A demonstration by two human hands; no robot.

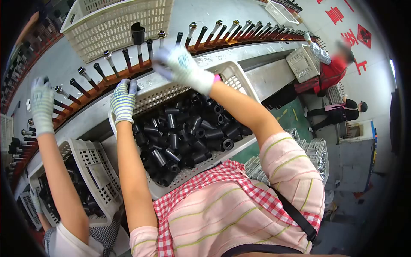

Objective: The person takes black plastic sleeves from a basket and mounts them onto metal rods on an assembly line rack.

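At mid-frame I see smooth, softly glossy tubes (172,121), plastic by their look, in a matt plastic basket (158,94). My gloves (123,105) are knit cloth, my apron (224,168) matt cloth; top centre, rods (191,33) have shiny metal ends (193,25).

Red Chinese characters (335,15) on wall (380,79), lowest reading 上, red diamond sign (364,36), print illegible

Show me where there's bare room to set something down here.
Grey bench lies bare between the near basket of black tubes and the white crate right of it. Beyond the row of rods, the far tabletop is open between the large basket and small tray. The rod row and near basket are crowded.
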